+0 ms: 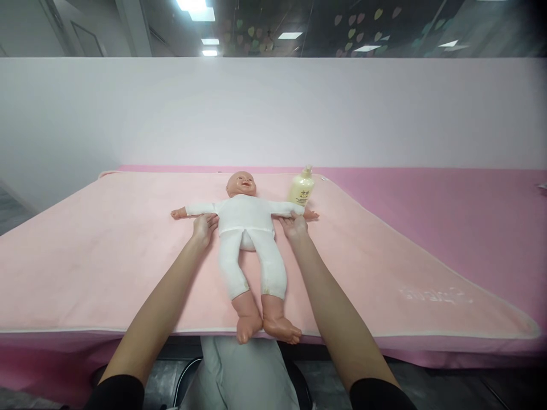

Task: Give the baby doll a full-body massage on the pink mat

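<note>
Head view
Doll (245, 228): lying face up on the pink blanket (106, 256), arms spread, feet reaching the near edge.
Left hand (204, 226): fingers lying open against the doll's sleeve, gripping nothing.
Right hand (294, 225): resting flat on the other sleeve, not closed.
Bottle (301, 188): standing just beside the doll's arm.

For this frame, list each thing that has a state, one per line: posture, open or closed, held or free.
Doll: on its back, arms spread, feet at the blanket's near edge.
Left hand: resting at the doll's arm.
Right hand: resting at the doll's other arm.
Lotion bottle: upright, untouched, pump on.
Pink blanket: spread flat.
</note>
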A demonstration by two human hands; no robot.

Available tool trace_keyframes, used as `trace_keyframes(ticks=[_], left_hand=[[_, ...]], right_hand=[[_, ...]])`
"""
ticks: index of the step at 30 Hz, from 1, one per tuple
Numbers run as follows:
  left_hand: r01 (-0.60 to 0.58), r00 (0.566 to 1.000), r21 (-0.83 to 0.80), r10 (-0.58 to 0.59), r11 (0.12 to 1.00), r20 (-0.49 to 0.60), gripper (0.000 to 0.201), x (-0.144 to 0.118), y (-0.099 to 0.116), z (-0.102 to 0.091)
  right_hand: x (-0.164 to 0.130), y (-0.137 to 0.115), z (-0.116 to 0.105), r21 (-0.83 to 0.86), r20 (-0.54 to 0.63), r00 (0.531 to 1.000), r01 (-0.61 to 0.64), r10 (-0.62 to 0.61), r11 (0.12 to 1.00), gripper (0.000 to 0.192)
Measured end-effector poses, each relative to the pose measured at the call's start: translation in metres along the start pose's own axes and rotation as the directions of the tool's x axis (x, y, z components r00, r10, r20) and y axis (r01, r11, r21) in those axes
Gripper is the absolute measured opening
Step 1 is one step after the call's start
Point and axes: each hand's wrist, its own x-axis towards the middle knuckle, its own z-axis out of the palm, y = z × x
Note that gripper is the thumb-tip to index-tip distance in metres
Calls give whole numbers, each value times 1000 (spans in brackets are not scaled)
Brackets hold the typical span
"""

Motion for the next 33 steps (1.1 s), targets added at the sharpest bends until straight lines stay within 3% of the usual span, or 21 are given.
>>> trace_keyframes(ticks=[19, 21, 23, 25, 27, 31, 33], left_hand=[[-10, 1000, 4, 10, 1000, 9, 24, -1, -4, 2], [-85, 996, 23, 85, 996, -10, 30, -10, -9, 4], [-239, 971, 107, 240, 965, 0, 41, -25, -14, 5], [-399, 916, 237, 375, 886, 141, 45, -42, -17, 3], [-474, 872, 302, 395, 827, 289, 41, -59, -15, -1], [-394, 873, 313, 246, 864, 421, 40, -82, -2, -8], [-331, 877, 330, 159, 884, 453, 38, -89, 3, -9]], right_hand=[[-4, -1, 1, -35, -2, 1000, 10, -10, 999, 22], [-7, 0, 3, -34, -5, 1000, 21, -21, 999, 19], [-12, 1, 5, -22, -15, 999, 44, -45, 999, 17], [-18, 4, 8, -7, -31, 995, 92, -92, 996, 17], [-23, 9, 11, -11, -55, 982, 179, -180, 984, 20], [-31, 23, 16, -186, -86, 892, 424, -444, 887, 27], [-33, 29, 17, -284, -82, 847, 486, -526, 827, 29]])
